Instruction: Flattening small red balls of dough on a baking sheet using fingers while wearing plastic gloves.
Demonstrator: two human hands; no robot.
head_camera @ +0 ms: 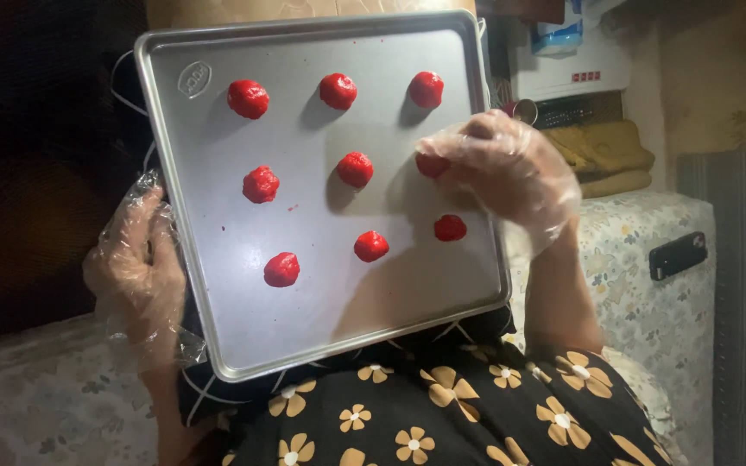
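- A rectangular silver metal baking tray (pixel 321 293) with a raised rolled rim fills the middle of the view, tilted so its far edge sits high in the picture, and it rests on the person's lap above a black cloth with tan flowers (pixel 442 406).
- The left hand (pixel 135 267), covered in a loose clear plastic glove, grips the tray's near-left rim; the fingers are curled around the edge and clamped on it.
- The right hand (pixel 502 173), also in a clear plastic glove, is over the right side of the tray, with the fingertips brought together on a small round red dough ball (pixel 431 165) at the right end of the middle row.
- Whether that ball is pinched off the tray or just touched against it cannot be told, since the glove covers part of it.
- Eight more red dough balls lie on the tray in three rows: three in the far row (pixel 338 91), two others in the middle row (pixel 355 169), three in the near row (pixel 370 246).
- The balls are well apart from each other, and a few red crumbs lie just beside the middle-left ball.
- To the right, past the tray, is a floral-covered cushion (pixel 641 259) with a small black rectangular device (pixel 677 254) lying on it.
- Far right, folded mustard-yellow cloths (pixel 602 151) are stacked.
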